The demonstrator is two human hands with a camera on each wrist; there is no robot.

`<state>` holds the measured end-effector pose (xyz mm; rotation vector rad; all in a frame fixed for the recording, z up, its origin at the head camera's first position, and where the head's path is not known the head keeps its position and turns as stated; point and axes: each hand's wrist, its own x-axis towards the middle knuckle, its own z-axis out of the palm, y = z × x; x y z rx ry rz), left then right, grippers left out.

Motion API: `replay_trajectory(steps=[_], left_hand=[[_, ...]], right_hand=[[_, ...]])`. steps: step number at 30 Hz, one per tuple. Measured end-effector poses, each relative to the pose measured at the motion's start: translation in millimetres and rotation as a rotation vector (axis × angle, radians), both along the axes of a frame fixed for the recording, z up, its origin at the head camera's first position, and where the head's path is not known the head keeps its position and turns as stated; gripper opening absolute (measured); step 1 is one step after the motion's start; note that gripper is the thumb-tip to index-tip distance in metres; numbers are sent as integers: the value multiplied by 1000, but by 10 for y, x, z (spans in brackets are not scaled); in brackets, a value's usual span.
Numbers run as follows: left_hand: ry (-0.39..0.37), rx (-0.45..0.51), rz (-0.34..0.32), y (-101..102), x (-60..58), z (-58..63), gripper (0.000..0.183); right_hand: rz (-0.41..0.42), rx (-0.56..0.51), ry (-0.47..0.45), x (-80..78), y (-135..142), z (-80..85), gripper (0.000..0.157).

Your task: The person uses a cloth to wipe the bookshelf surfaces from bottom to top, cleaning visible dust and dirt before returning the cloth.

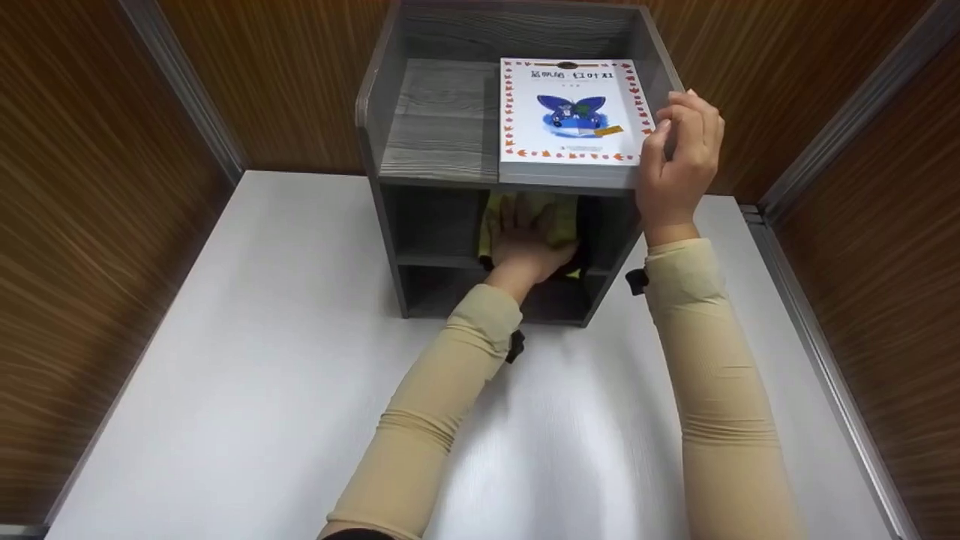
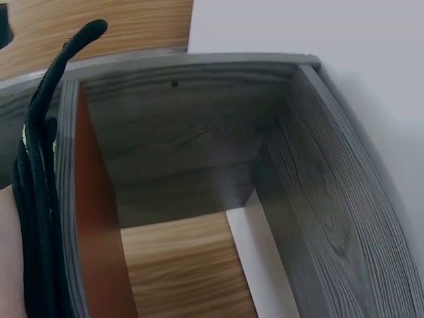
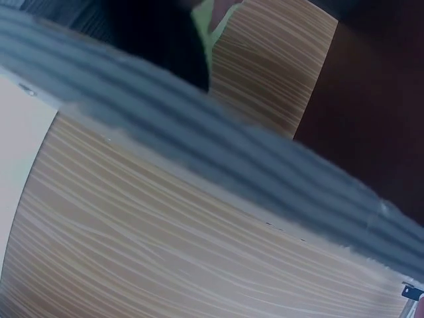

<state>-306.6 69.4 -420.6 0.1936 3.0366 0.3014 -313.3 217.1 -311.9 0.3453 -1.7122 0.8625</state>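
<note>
Your left hand (image 1: pixel 529 244) reaches into the middle compartment of the grey shelf unit (image 1: pixel 439 150), its fingers extended and laid over a yellow-green and black bundle (image 1: pixel 568 217) rather than clenched round it. That bundle sits toward the right of the shelf unit's middle compartment, partly covered by your hand, so you cannot tell its full shape. In the left wrist view, a dark soft strip (image 2: pixel 41 165) shows beside a board edge of the shelf unit, with a sliver of your hand next to it. Your right hand (image 1: pixel 682 165) grasps the shelf unit's right side panel near its upper front, fingers bent over the edge. A white book (image 1: pixel 576 120) with a blue butterfly on its cover lies on the shelf unit's top board, at the right. Beneath the shelf unit spreads the white tabletop (image 1: pixel 262 375), and wood-grain walls (image 1: pixel 82 225) rise around it.
</note>
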Motion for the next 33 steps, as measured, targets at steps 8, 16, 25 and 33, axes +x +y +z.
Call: replay_trajectory(steps=[8,16,25,33], left_hand=[[55,-3,41,-488,65,-50,78],[96,2,70,-951,80,-55,76],[91,5,77,-1171,94,-47,74],[102,13,94,-1156,62,-54,72]], right_hand=[[-2,17,-35,-4,-1,5,25],[-5,19,-63,-10,9,5,24],[4,3,-13,16,-9,4,25],[2,11,-17,21,2,7,26]])
